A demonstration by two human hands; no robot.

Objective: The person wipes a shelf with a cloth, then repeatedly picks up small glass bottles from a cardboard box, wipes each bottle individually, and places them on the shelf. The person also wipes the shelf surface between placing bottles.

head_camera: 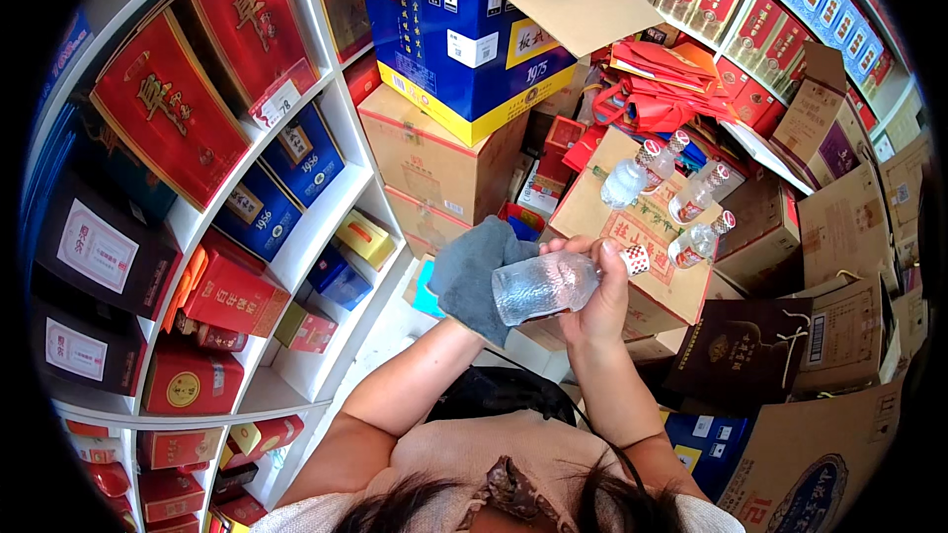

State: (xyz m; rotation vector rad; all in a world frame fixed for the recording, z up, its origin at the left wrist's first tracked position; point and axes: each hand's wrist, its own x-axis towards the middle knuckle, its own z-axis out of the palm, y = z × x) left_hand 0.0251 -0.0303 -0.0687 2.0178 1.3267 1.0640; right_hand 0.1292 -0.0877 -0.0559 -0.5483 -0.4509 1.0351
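A clear textured glass bottle (544,287) with a checkered red-and-white cap lies on its side in the air before me. My right hand (603,281) grips it near the shoulder and neck. A grey cloth covers much of my left hand (474,274) at the bottle's base; whether it is a glove or a rag I cannot tell. Beyond the hands, several similar capped glass bottles (693,244) stand on a brown cardboard carton (592,215) that bears red print.
White shelves (337,196) with red and blue gift boxes rise on the left. A blue-and-yellow carton (474,52) sits on brown cartons (433,148) ahead. Red bags (659,81) lie behind the bottles. More cartons (837,229) and a dark brown bag (737,348) crowd the right.
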